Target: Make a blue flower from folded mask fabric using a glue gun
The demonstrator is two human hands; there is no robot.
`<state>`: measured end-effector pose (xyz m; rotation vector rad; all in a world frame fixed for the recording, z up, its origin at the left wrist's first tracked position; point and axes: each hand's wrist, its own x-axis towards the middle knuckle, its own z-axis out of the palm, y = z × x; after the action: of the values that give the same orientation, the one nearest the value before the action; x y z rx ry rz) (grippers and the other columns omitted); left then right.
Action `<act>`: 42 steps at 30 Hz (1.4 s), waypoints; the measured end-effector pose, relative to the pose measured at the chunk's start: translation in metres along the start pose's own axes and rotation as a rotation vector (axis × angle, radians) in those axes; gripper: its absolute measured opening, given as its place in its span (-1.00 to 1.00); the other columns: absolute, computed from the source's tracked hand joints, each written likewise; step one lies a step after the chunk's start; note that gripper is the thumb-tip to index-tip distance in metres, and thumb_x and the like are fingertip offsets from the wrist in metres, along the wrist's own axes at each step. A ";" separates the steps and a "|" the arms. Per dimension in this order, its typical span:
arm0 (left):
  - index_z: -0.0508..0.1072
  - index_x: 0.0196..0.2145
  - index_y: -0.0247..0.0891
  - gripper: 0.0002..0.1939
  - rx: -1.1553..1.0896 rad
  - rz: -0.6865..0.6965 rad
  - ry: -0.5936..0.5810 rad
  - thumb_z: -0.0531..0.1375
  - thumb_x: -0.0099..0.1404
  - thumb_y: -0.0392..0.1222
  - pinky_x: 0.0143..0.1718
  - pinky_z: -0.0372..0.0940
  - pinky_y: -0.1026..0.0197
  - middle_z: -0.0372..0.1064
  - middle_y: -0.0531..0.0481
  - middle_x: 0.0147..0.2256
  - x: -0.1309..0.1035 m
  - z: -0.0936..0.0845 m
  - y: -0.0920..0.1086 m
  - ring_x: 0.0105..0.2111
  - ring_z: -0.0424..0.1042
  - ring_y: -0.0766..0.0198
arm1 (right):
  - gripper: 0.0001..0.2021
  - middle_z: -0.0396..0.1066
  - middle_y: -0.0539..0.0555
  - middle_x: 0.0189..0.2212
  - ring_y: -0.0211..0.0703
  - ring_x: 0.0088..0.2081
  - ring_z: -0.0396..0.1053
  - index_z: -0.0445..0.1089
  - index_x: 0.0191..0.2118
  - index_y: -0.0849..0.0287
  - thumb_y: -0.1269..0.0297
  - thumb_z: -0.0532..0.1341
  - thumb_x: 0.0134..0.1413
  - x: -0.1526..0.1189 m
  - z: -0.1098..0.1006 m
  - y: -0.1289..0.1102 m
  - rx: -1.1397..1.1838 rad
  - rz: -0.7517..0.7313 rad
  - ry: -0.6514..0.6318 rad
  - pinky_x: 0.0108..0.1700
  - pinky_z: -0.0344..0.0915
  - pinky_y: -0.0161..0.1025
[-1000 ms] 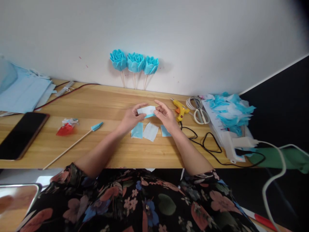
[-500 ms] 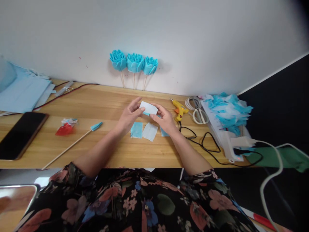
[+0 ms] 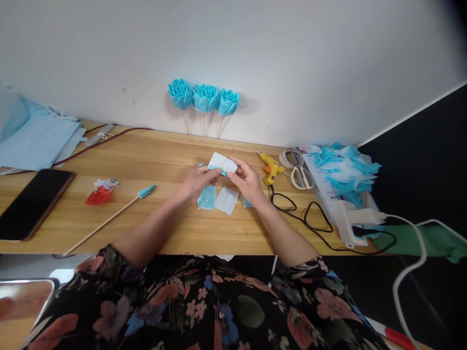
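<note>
A small white sheet (image 3: pixel 223 161) with a blue folded lower edge is held between my two hands above the table's middle. My left hand (image 3: pixel 199 182) pinches its left end, thumb on the blue edge. My right hand (image 3: pixel 248 181) grips the right end, thumb in front and fingers behind. Just below lie a blue piece (image 3: pixel 206 198) and a white piece (image 3: pixel 226 200); another blue piece (image 3: pixel 247 202) is partly hidden by my right hand. A stick with a blue tip (image 3: pixel 146 191) rests to the left.
Three blue flowers (image 3: pixel 205 98) on sticks lean on the wall. A yellow glue gun (image 3: pixel 270 168), scissors (image 3: pixel 302 178), a tray of blue and white scraps (image 3: pixel 343 167) and a power strip (image 3: pixel 349 226) are at right. At left are a phone (image 3: pixel 34 204) and blue masks (image 3: pixel 40 136).
My left hand's raised fingers have come down and closed around the sheet's left end. The sheet is tilted differently, and more of its white face stands above my thumbs.
</note>
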<state>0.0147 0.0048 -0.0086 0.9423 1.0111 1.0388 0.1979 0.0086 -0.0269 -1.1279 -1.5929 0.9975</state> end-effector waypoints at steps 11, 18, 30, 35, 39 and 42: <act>0.47 -0.55 -0.30 -0.76 0.218 0.005 0.007 0.35 0.10 -0.09 -0.32 0.28 0.21 0.40 0.04 -0.55 0.000 -0.003 0.007 -0.49 0.35 0.33 | -0.55 0.44 -0.03 -0.39 -0.18 -0.35 0.38 0.42 0.09 0.07 0.03 0.30 0.11 0.001 -0.001 -0.008 0.088 -0.003 0.025 -0.17 0.36 -0.15; 0.46 -0.55 -0.29 -0.78 0.185 0.033 0.038 0.31 0.13 -0.11 -0.37 0.26 0.21 0.40 0.02 -0.55 0.000 -0.004 0.008 -0.51 0.34 0.33 | -0.58 0.45 -0.03 -0.40 -0.20 -0.33 0.39 0.44 0.06 0.09 0.07 0.30 0.09 0.003 -0.004 -0.011 0.044 -0.007 0.044 -0.16 0.37 -0.16; 0.44 -0.55 -0.30 -0.80 0.072 -0.005 0.043 0.30 0.16 -0.19 -0.45 0.17 0.23 0.37 0.02 -0.56 0.000 -0.004 0.010 -0.56 0.28 0.37 | -0.66 0.52 0.05 -0.24 -0.14 -0.23 0.44 0.46 0.08 0.02 0.14 0.22 0.21 0.004 -0.016 -0.011 -0.130 -0.101 0.088 -0.12 0.43 -0.11; 0.39 -0.59 -0.30 -0.77 -0.090 -0.031 -0.001 0.30 0.17 -0.24 -0.50 0.13 0.25 0.32 0.04 -0.60 0.002 -0.006 0.008 -0.60 0.24 0.41 | -0.55 0.47 0.09 0.11 0.04 0.14 0.38 0.37 0.17 -0.05 0.39 0.20 0.16 0.004 -0.022 -0.020 -0.429 -0.438 -0.036 0.16 0.35 0.11; 0.37 -0.60 -0.29 -0.74 -0.143 -0.063 -0.057 0.32 0.18 -0.23 -0.52 0.10 0.25 0.29 0.04 -0.62 0.002 -0.004 0.009 -0.62 0.22 0.42 | -0.49 0.40 0.07 0.20 0.12 0.21 0.32 0.32 0.17 -0.09 0.43 0.23 0.11 0.004 -0.017 -0.019 -0.558 -0.549 -0.104 0.25 0.22 0.26; 0.39 -0.60 -0.28 -0.74 -0.117 -0.082 -0.090 0.31 0.19 -0.22 -0.52 0.08 0.24 0.29 0.04 -0.63 0.002 -0.003 0.008 -0.63 0.20 0.41 | -0.61 0.42 0.03 0.18 0.09 0.21 0.32 0.41 0.04 -0.11 0.45 0.21 0.13 0.005 -0.014 -0.013 -0.553 -0.569 -0.112 0.25 0.22 0.25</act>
<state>0.0101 0.0091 -0.0025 0.8379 0.8976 0.9680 0.2074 0.0111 -0.0099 -0.8792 -2.1911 0.2483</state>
